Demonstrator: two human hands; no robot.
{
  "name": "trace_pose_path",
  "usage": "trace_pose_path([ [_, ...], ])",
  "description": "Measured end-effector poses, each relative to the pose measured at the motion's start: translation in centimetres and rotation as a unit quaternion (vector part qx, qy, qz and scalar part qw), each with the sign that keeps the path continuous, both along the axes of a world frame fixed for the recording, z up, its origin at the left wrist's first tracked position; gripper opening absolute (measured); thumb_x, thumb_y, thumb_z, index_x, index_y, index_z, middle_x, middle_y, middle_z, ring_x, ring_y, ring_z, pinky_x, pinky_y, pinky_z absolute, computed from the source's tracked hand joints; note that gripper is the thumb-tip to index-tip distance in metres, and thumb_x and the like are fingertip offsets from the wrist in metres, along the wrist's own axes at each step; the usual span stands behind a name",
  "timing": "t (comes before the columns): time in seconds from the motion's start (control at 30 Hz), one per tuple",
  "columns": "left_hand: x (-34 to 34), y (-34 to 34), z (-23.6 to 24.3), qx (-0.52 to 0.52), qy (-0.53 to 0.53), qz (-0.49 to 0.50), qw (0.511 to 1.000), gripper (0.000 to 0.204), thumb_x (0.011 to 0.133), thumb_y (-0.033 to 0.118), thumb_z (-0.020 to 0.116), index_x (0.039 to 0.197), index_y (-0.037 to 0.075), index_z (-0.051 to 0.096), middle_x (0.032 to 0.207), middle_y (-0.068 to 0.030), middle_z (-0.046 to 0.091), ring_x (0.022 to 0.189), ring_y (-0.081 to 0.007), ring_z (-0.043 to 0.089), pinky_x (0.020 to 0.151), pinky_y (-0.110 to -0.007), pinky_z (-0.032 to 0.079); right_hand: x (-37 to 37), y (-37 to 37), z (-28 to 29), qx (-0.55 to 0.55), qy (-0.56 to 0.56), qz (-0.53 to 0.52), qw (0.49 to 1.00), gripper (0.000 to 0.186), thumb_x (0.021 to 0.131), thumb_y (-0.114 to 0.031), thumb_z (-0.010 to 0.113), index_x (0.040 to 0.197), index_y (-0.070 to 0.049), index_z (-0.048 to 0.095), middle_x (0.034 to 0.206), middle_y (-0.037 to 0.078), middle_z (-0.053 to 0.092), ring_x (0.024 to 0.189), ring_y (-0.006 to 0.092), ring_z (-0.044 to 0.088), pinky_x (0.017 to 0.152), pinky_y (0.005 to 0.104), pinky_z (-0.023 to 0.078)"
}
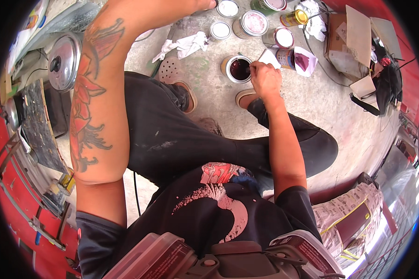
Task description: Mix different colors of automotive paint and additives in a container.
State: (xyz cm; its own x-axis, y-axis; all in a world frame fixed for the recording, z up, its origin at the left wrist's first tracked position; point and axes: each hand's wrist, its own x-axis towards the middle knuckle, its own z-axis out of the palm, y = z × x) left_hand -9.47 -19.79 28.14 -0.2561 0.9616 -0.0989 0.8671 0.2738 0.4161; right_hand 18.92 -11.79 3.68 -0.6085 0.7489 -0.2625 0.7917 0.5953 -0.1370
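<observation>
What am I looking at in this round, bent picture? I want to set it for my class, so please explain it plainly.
A fisheye camera worn on a person's head looks down, so edges curve. The person sits on a grey concrete floor, legs in black trousers. The right hand holds something thin, hard to make out, at the rim of an open round metal tin of dark red paint. The left hand is out of view at the top edge; only the tattooed left forearm shows. Closed round tins, a crumpled white rag and a silver pot lid lie around.
</observation>
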Motion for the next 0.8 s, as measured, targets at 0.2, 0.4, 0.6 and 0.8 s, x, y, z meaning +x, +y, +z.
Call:
trace_pose_path([
  [0.2, 0.2, -0.1, -0.3, 0.018, 0.013, -0.003, 1.0, 0.077, 0.09, 0.029, 0.072, 0.151, -0.004, 0.04, 0.137, -0.0304, 0.059, 0.128, -0.0397, 0.058, 0.108, -0.042, 0.046, 0.2, 0.0, -0.3, -0.039, 0.047, -0.025, 0.998, 0.016, 0.095, -0.026, 0.063, 0.1, -0.019, 0.077, 0.091, 0.012, 0.075, 0.095, 0.0285, 0.069, 0.085, 0.0444, 0.05],
  [0.4, 0.4, -0.1, 0.2, 0.011, 0.005, 0.003, 1.0, 0.079, 0.09, 0.03, 0.072, 0.152, -0.004, 0.039, 0.136, -0.0299, 0.06, 0.129, -0.0393, 0.059, 0.108, -0.042, 0.047, 0.0, 0.0, -0.3, -0.018, 0.059, -0.009, 0.998, 0.017, 0.094, -0.027, 0.064, 0.101, -0.017, 0.077, 0.092, 0.01, 0.075, 0.096, 0.0283, 0.069, 0.085, 0.0439, 0.05],
  [0.6, -0.4, 0.5, 0.0, -0.017, -0.033, 0.017, 0.999, 0.082, 0.088, 0.032, 0.075, 0.153, -0.001, 0.039, 0.131, -0.0307, 0.063, 0.124, -0.04, 0.062, 0.105, -0.042, 0.048, 0.1, 0.4, -0.3, 0.005, 0.07, 0.004, 0.998, 0.016, 0.094, -0.027, 0.065, 0.101, -0.017, 0.077, 0.092, 0.01, 0.075, 0.094, 0.0289, 0.07, 0.084, 0.0442, 0.051],
  [0.8, -1.2, 1.4, -1.2, -0.064, -0.031, 0.051, 0.996, 0.085, 0.087, 0.034, 0.077, 0.155, 0.002, 0.039, 0.126, -0.03, 0.066, 0.119, -0.0401, 0.065, 0.101, -0.042, 0.05, 0.2, 0.4, -0.1, -0.019, -0.002, 0.022, 1.0, 0.017, 0.096, -0.025, 0.063, 0.102, -0.017, 0.076, 0.092, 0.01, 0.074, 0.092, 0.0307, 0.069, 0.081, 0.0455, 0.053],
])
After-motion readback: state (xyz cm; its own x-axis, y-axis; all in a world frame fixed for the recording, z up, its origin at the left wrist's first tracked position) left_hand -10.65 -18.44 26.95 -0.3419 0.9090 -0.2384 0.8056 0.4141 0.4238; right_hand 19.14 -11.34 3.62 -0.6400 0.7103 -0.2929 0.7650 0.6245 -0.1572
